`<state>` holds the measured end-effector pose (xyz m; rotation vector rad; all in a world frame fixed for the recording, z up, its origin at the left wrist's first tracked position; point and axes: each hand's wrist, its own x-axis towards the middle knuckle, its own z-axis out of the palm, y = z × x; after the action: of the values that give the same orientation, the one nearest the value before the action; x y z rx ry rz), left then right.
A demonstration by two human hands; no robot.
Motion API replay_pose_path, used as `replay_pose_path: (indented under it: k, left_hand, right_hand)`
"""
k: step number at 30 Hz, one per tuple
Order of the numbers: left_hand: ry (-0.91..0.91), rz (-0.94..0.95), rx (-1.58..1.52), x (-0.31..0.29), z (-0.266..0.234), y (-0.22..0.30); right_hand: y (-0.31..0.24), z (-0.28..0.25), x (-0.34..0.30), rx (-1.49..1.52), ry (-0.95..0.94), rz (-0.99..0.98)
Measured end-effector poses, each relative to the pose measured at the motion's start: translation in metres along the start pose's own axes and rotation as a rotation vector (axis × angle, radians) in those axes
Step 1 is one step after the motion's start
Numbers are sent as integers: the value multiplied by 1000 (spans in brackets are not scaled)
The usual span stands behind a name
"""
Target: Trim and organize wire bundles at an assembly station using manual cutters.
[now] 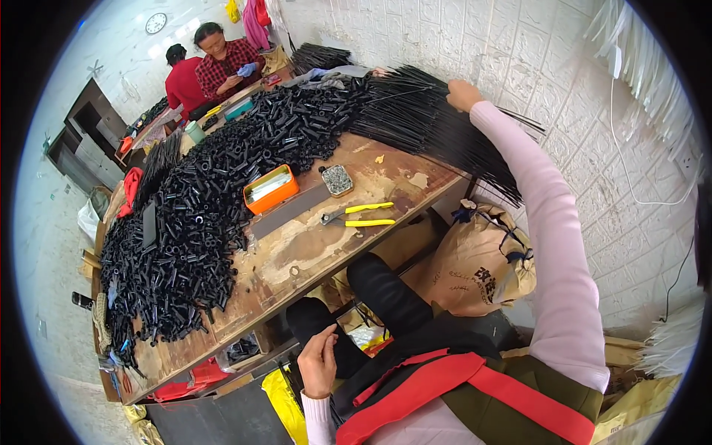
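Observation:
My right hand (463, 96) reaches far across the table to the back edge of a wide stack of thin black rods (423, 111). Its fingers are curled in and point away, so whatever they grip is hidden. Down over my lap, beside my dark-covered knee, is my left hand (319, 364). Its fingers are bent and drawn together, and I cannot make out anything between them. On the table between the rods and me lie pliers (360, 215) with yellow handles. A clear square container of small metal pieces (337, 180) stands just beyond them.
A large heap of short black tubular parts (200, 215) covers the wooden table's (297, 248) left and far side. An orange box (271, 189) sits by a flat grey strip (291, 210). Below stands a tan sack (482, 259). Two people (222, 70) work at the far end.

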<state>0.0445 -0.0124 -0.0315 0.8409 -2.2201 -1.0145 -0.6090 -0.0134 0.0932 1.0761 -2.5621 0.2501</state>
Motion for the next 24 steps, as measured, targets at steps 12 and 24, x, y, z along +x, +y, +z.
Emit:
replay_pose_path:
  k: [12, 24]
  left_hand:
    - [-39, 43, 17, 4, -5, 3]
    - [10, 174, -448, 84, -44, 91]
  right_hand:
    - [-45, -75, 37, 1056, -593, 58]
    - [-245, -162, -60, 2105, -812, -39]
